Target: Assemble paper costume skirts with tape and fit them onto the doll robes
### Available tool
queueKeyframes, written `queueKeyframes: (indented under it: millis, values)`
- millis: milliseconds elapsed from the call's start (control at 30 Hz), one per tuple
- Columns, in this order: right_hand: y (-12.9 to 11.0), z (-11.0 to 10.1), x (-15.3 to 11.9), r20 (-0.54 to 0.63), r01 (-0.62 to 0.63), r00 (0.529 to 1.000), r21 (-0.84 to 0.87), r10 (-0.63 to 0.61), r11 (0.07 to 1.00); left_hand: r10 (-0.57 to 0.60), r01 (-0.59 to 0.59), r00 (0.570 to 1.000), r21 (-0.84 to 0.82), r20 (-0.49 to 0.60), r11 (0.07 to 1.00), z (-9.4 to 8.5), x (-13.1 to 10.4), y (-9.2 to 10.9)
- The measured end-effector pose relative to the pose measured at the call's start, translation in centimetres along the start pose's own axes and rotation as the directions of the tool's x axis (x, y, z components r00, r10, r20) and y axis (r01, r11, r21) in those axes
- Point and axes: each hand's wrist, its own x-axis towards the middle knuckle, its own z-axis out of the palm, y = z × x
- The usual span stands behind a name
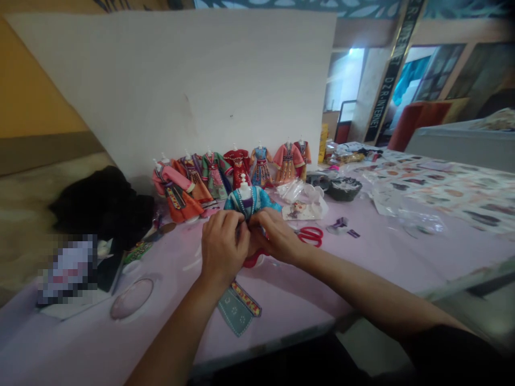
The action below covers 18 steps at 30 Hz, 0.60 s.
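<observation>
A small white doll mannequin [243,183] stands upright on the table, wearing a blue miniature dress [262,198] with a patterned collar. My left hand [225,241] is closed at the front of its waist, fingertips pinching the garment. From the other side my right hand [277,236] pinches at the same spot, its fingers bent close to the left ones. The fingertips and whatever fine piece lies between them are partly hidden. Red fabric [254,260] shows below my hands. Near my left forearm lie a grey-green embroidered piece [236,310] and a patterned strip [247,299].
Several dressed mannequins [237,166] line the back by a white board [209,80]. Red-handled scissors [311,236] and a ribbon spool [337,225] lie right of my hands, with a dark bowl [344,188] beyond. A round hoop [132,299] and black cloth [104,206] are left.
</observation>
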Motion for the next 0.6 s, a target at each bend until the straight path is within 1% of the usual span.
queueKeyframes:
  millis: [167,300,467,600]
  values:
    - [-0.1,0.2,-0.1,0.034,-0.011,0.999,0.053,0.009,0.999,0.06,-0.06,0.998,0.047,0.002,0.997,-0.6,0.0,0.3]
    - [0.0,0.6,-0.2,0.018,-0.023,1.0,0.072,0.022,0.997,0.086,-0.086,0.996,0.022,-0.003,0.996,-0.9,0.2,0.8]
    - [0.3,1.1,-0.3,-0.045,-0.011,0.999,0.114,0.017,0.993,0.02,-0.019,1.0,-0.077,0.004,0.997,-0.9,0.3,1.3]
    - [0.2,1.2,-0.5,-0.056,-0.064,0.995,0.205,0.077,0.977,-0.033,0.037,0.999,-0.141,0.031,0.989,-0.6,0.3,1.4]
